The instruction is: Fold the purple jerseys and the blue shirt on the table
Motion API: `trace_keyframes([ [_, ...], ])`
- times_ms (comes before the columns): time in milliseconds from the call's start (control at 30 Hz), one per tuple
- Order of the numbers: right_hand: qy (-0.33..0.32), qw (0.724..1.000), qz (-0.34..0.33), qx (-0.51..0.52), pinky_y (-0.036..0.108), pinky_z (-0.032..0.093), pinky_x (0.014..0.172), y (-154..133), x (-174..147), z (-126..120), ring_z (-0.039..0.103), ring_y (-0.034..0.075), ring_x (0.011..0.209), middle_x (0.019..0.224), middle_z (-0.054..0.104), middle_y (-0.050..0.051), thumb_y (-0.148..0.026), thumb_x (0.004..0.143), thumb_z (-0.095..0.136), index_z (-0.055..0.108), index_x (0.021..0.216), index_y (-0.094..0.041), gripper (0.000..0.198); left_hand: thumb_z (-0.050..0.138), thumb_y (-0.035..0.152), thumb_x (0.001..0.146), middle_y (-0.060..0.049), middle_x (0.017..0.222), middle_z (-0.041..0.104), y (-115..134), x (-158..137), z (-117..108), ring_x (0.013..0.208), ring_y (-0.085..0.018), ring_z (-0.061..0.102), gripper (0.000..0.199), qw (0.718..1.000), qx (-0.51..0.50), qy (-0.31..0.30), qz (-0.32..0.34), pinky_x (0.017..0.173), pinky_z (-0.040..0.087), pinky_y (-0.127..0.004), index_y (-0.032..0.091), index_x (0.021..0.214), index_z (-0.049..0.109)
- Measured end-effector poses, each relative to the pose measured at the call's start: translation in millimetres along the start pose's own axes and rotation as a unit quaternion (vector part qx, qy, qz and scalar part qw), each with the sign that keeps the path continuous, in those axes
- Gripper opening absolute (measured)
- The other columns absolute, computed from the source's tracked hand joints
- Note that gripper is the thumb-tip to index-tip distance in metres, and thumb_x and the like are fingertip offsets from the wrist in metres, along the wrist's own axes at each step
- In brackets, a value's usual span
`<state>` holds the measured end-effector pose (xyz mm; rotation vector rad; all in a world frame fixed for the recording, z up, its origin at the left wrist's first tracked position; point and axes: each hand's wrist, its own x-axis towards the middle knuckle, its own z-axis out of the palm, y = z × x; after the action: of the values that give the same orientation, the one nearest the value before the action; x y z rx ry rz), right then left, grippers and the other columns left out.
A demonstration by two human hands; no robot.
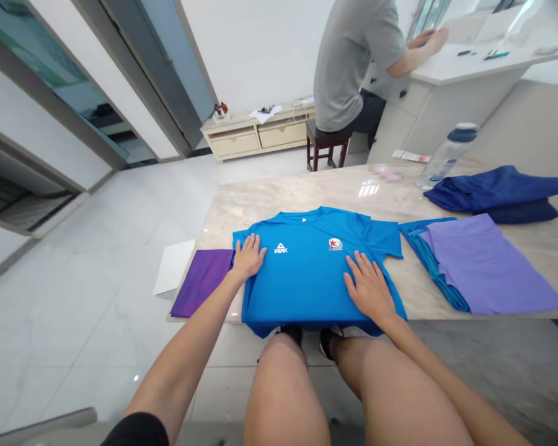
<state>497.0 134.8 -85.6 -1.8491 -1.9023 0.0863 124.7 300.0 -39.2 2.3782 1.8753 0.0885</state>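
Observation:
A blue T-shirt [302, 282] with a white logo and a round badge lies front up on the marble-look table [270, 195], its collar pointing away from me. The lower edge hangs over the near side of the table. My left hand [249, 256] rests flat on the shirt by the left sleeve, fingers outstretched. On the right half, below the badge, my right hand [370, 286] lies with fingers spread. Folded purple cloth [202, 282] sits left of the shirt. To the right are a folded lilac cloth [490, 269] and a teal folded cloth [453, 288] partly beneath it.
A clear water bottle [446, 158] stands at the back right beside dark blue folded clothing [497, 189]. Beyond the table, a person in a grey shirt [348, 62] sits on a dark stool [328, 142] at a white counter [456, 65]. A low cabinet [260, 136] lines the wall.

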Motion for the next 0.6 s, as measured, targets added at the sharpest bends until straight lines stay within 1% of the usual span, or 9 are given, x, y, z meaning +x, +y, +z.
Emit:
trace_keyframes([
  [67, 0.011, 1.000, 0.002, 0.002, 0.064, 0.027, 0.135, -1.5, 0.9, 1.9, 0.038, 0.037, 0.165, 0.176, 0.044, 0.016, -0.043, 0.112, 0.038, 0.055, 0.166, -0.016, 0.062, 0.039, 0.047, 0.113, -0.023, 0.172, 0.049, -25.0, -14.5, -20.2, 0.161, -0.038, 0.044, 0.063, 0.998, -0.002, -0.009, -0.067, 0.133, 0.029, -0.058, 0.014, 0.164, 0.051],
  [133, 0.026, 1.000, 0.005, 0.004, 0.064, 0.028, 0.134, -3.0, 0.8, 4.0, 0.039, 0.037, 0.165, 0.174, 0.047, 0.017, -0.042, 0.112, 0.038, 0.056, 0.164, -0.015, 0.062, 0.040, 0.043, 0.112, -0.027, 0.160, 0.060, -45.9, -21.9, -39.9, 0.152, -0.039, 0.055, 0.057, 0.992, -0.008, -0.011, -0.129, 0.124, 0.042, -0.053, 0.011, 0.156, 0.057],
  [167, 0.033, 0.999, 0.006, 0.005, 0.064, 0.029, 0.134, -3.5, 0.4, 5.0, 0.040, 0.037, 0.164, 0.173, 0.049, 0.017, -0.042, 0.111, 0.037, 0.057, 0.163, -0.015, 0.062, 0.042, 0.040, 0.111, -0.028, 0.155, 0.063, -54.0, -23.2, -48.2, 0.147, -0.039, 0.059, 0.054, 0.988, -0.010, -0.011, -0.151, 0.119, 0.046, -0.051, 0.010, 0.153, 0.059],
  [267, 0.047, 0.999, 0.004, 0.006, 0.064, 0.030, 0.133, -4.4, -0.8, 8.0, 0.044, 0.038, 0.162, 0.171, 0.051, 0.019, -0.042, 0.110, 0.036, 0.061, 0.159, -0.013, 0.062, 0.053, 0.032, 0.104, -0.026, 0.144, 0.072, -68.4, -18.7, -63.3, 0.137, -0.038, 0.068, 0.047, 0.981, -0.023, -0.017, -0.190, 0.107, 0.053, -0.043, 0.010, 0.144, 0.064],
  [333, 0.048, 0.999, 0.003, 0.003, 0.064, 0.032, 0.132, -5.0, -1.2, 9.3, 0.046, 0.038, 0.160, 0.170, 0.052, 0.020, -0.042, 0.110, 0.037, 0.062, 0.158, -0.013, 0.061, 0.057, 0.031, 0.101, -0.024, 0.134, 0.077, -71.8, -9.2, -64.7, 0.128, -0.034, 0.074, 0.039, 0.978, -0.035, -0.024, -0.205, 0.100, 0.055, -0.038, 0.012, 0.134, 0.069],
  [400, 0.050, 0.999, 0.006, -0.002, 0.063, 0.033, 0.131, -6.1, -1.3, 9.6, 0.047, 0.038, 0.160, 0.170, 0.052, 0.019, -0.041, 0.110, 0.038, 0.063, 0.157, -0.014, 0.060, 0.059, 0.035, 0.101, -0.024, 0.126, 0.080, -72.7, 4.9, -60.8, 0.122, -0.033, 0.077, 0.032, 0.975, -0.044, -0.027, -0.217, 0.093, 0.055, -0.035, 0.014, 0.121, 0.072],
  [467, 0.052, 0.999, 0.011, -0.009, 0.062, 0.034, 0.131, -7.9, -1.1, 8.6, 0.047, 0.037, 0.160, 0.170, 0.053, 0.018, -0.040, 0.110, 0.038, 0.063, 0.156, -0.015, 0.058, 0.062, 0.044, 0.100, -0.024, 0.121, 0.082, -72.5, 22.0, -53.8, 0.117, -0.035, 0.078, 0.033, 0.972, -0.051, -0.026, -0.226, 0.089, 0.056, -0.036, 0.015, 0.113, 0.073],
  [533, 0.051, 0.998, 0.016, -0.016, 0.062, 0.035, 0.131, -10.0, -0.7, 6.6, 0.047, 0.037, 0.159, 0.170, 0.053, 0.018, -0.039, 0.111, 0.039, 0.064, 0.155, -0.014, 0.057, 0.065, 0.051, 0.097, -0.020, 0.110, 0.083, -71.5, 39.8, -45.7, 0.112, -0.037, 0.079, 0.034, 0.972, -0.062, -0.027, -0.227, 0.086, 0.056, -0.037, 0.018, 0.103, 0.074],
  [600, 0.050, 0.998, 0.020, -0.019, 0.061, 0.034, 0.131, -11.7, -0.3, 4.3, 0.047, 0.037, 0.159, 0.170, 0.052, 0.018, -0.038, 0.111, 0.040, 0.063, 0.156, -0.013, 0.056, 0.067, 0.049, 0.095, -0.016, 0.095, 0.083, -69.6, 55.1, -37.7, 0.104, -0.036, 0.080, 0.030, 0.973, -0.080, -0.030, -0.215, 0.083, 0.055, -0.036, 0.020, 0.088, 0.073],
])
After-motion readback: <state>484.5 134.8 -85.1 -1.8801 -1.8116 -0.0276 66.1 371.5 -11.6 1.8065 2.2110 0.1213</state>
